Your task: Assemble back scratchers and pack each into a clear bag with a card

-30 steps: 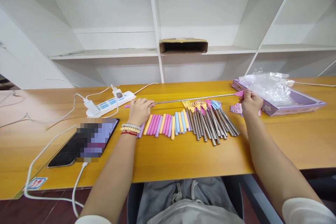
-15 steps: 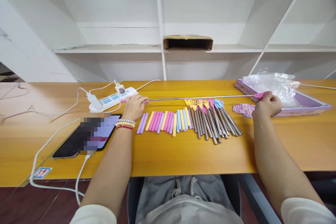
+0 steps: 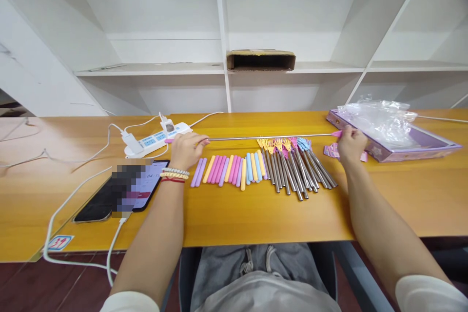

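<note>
A long thin metal rod stretches level between my hands above the table. My left hand is closed round its pink handle end, which pokes out to the left of the fist. At the other end, a pink tip shows beside my right hand, whose fingers are closed on it. Below the rod lies a row of pink, purple, yellow and blue sticks. Right of them are several metal rods with small yellow, pink and blue hand-shaped heads. Pink printed cards lie partly behind my right wrist.
A purple box holding clear plastic bags stands at the right. On the left are a white power strip, cables and two phones. White shelves hold a cardboard box behind the table.
My right hand has moved left with the pink tip, so the rod between my hands spans a shorter distance. My left hand has hardly moved; more pink shows at its left.
</note>
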`<state>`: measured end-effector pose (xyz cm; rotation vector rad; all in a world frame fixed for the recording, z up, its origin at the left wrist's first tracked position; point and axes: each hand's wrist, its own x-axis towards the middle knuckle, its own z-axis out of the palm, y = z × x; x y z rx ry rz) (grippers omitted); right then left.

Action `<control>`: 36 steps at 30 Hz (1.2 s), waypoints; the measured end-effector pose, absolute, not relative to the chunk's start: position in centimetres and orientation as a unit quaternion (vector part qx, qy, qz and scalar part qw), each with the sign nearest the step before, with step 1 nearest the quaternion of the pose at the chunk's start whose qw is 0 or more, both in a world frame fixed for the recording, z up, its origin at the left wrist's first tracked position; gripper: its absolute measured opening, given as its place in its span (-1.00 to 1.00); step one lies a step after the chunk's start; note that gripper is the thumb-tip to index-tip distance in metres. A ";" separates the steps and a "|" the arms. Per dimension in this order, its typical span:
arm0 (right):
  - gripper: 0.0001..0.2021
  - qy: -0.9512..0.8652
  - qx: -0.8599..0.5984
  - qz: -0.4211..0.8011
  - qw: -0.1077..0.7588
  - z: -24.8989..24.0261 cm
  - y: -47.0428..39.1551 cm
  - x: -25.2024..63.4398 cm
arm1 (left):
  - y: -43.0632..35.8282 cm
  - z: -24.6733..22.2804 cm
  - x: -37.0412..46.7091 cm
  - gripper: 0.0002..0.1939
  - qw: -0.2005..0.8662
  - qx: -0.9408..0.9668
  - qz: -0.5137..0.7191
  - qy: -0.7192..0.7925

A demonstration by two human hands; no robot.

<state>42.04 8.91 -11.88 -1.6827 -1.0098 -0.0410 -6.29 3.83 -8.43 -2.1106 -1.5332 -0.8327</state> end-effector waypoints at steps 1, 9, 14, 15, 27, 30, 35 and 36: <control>-0.72 -0.447 -0.699 -0.004 0.558 -11.6 8.7 40.8 | 3.6 -8.3 -5.3 -0.74 0.198 -0.766 -0.292 -0.537; -0.69 -0.579 -0.583 0.035 0.568 -10.0 5.0 30.8 | 1.5 -8.4 2.1 -0.64 0.199 -0.802 -0.242 -0.508; -0.72 -0.698 -0.468 0.150 0.520 -10.5 1.9 25.8 | 0.3 -8.9 5.3 -0.61 0.189 -0.830 -0.222 -0.476; -0.73 -0.706 -0.455 0.170 0.515 -10.7 1.5 25.2 | 0.1 -9.0 5.7 -0.60 0.189 -0.832 -0.220 -0.474; -0.73 -0.729 -0.403 0.260 0.488 -11.2 2.1 25.3 | 0.7 -9.3 5.3 -0.62 0.160 -0.839 -0.203 -0.478; -0.72 -0.723 -0.407 0.218 0.513 -10.6 2.2 25.3 | 1.1 -9.2 5.5 -0.65 0.149 -0.839 -0.218 -0.477; -0.70 -0.659 -0.443 0.157 0.587 -9.7 4.0 28.1 | 2.1 -8.8 3.6 -0.68 0.133 -0.816 -0.240 -0.508; -0.68 -0.617 -0.456 0.141 0.626 -9.7 4.8 29.4 | 2.5 -8.7 2.6 -0.70 0.132 -0.807 -0.247 -0.520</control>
